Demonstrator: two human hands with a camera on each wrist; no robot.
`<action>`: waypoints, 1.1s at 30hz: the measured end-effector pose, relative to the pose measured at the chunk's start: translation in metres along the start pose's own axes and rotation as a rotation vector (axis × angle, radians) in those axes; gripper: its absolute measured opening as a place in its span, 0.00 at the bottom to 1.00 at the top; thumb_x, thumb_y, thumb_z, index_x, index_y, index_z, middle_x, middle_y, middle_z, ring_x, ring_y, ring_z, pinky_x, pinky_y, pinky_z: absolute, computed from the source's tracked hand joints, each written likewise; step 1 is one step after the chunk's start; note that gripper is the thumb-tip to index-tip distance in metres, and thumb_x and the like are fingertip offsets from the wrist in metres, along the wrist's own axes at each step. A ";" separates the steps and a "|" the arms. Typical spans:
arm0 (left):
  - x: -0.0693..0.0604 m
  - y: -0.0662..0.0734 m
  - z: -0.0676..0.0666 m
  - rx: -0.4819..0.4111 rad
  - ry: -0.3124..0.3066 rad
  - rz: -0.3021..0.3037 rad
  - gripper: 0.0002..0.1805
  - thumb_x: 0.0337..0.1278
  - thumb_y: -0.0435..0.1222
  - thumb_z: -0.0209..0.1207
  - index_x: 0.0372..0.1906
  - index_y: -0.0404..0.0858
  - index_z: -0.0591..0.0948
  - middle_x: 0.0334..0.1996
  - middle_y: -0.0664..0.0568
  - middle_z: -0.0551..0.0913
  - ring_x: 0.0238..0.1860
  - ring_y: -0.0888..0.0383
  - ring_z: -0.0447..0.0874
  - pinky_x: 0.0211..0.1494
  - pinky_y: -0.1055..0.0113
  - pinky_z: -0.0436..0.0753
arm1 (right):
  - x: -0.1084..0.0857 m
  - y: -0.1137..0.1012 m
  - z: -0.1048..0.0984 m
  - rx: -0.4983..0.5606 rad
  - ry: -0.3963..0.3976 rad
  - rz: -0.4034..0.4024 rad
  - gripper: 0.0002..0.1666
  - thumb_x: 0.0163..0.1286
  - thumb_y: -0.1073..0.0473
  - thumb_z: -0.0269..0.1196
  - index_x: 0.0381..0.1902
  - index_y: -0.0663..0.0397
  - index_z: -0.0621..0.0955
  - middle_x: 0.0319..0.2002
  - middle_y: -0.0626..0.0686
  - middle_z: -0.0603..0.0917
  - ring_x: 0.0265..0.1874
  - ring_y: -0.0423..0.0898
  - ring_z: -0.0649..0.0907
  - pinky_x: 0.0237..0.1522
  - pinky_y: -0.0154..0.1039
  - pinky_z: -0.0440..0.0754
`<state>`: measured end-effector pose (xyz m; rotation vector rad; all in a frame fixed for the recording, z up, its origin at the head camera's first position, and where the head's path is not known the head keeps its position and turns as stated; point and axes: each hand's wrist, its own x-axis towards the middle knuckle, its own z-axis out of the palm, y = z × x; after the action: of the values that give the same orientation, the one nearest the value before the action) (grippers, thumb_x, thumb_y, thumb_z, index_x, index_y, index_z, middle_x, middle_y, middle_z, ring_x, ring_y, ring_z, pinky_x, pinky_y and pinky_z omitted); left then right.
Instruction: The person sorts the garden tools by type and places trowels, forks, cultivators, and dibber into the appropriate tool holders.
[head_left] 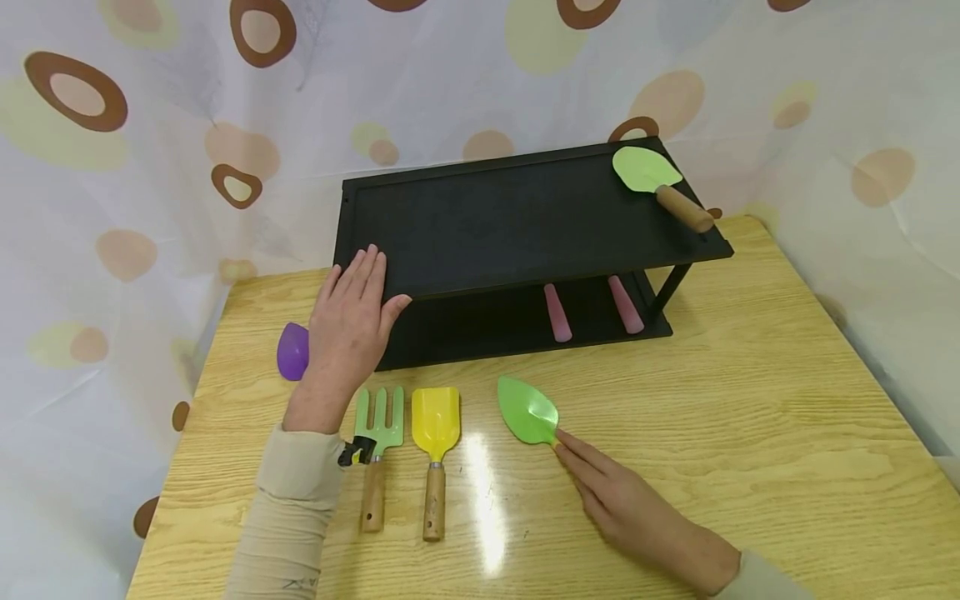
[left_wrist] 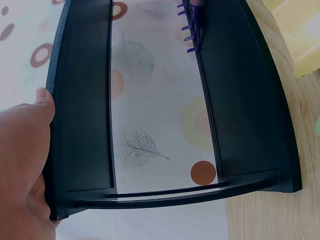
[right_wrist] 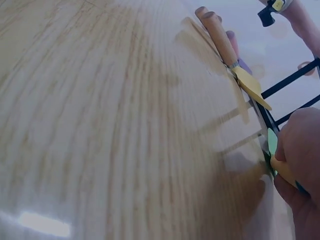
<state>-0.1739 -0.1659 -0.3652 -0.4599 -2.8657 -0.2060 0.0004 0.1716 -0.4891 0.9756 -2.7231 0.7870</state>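
Fingers of your right hand (head_left: 630,508) are clamped together on the handle of the green trowel (head_left: 528,410), lower right of centre in the head view. Wrist enters from the bottom right; blade lies just beyond the fingertips, tip toward the upper left. Your left hand (head_left: 348,333), left of centre, has its fingers straight and nearly together, thumb spread, resting on the near-left corner of the black rack (head_left: 480,225). Green fork (head_left: 382,429) and yellow shovel (head_left: 436,421) lie on the table (head_left: 750,417) between your forearms.

Left wrist view: your hand is at the left edge, touching the rack's outer edge, thumb tip uppermost. Purple tines (left_wrist: 196,32) show at top centre.

Right wrist view: your hand is at the right edge, thumb and fingers closed round the trowel's handle; green blade projects above the fingers, below the yellow shovel.
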 end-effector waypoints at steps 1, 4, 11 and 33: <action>0.000 0.000 0.000 0.001 -0.002 -0.001 0.38 0.75 0.58 0.39 0.78 0.38 0.55 0.78 0.46 0.56 0.80 0.50 0.51 0.83 0.52 0.46 | 0.000 0.000 -0.002 0.010 -0.001 0.014 0.31 0.63 0.73 0.63 0.66 0.68 0.73 0.70 0.62 0.71 0.65 0.56 0.77 0.69 0.17 0.54; 0.000 0.000 0.000 0.002 -0.003 -0.002 0.38 0.75 0.57 0.39 0.78 0.38 0.55 0.79 0.46 0.56 0.80 0.50 0.51 0.83 0.52 0.46 | 0.001 -0.001 -0.009 0.031 0.015 0.048 0.30 0.64 0.73 0.63 0.66 0.66 0.74 0.69 0.60 0.73 0.65 0.54 0.77 0.68 0.16 0.55; 0.000 0.000 0.001 0.002 0.010 0.004 0.38 0.75 0.58 0.38 0.78 0.38 0.56 0.78 0.46 0.56 0.80 0.50 0.52 0.83 0.52 0.47 | 0.004 0.005 -0.030 0.048 0.157 -0.025 0.25 0.68 0.72 0.60 0.63 0.66 0.76 0.66 0.60 0.76 0.67 0.43 0.76 0.66 0.17 0.62; -0.001 0.000 0.001 -0.003 0.015 0.005 0.38 0.75 0.57 0.40 0.78 0.37 0.57 0.78 0.45 0.57 0.80 0.50 0.52 0.83 0.52 0.48 | 0.016 0.009 -0.093 0.033 0.338 -0.129 0.26 0.79 0.54 0.44 0.58 0.67 0.80 0.64 0.58 0.80 0.62 0.30 0.77 0.40 0.12 0.71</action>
<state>-0.1735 -0.1661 -0.3668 -0.4644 -2.8501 -0.2124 -0.0216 0.2168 -0.4090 0.9183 -2.3437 0.8853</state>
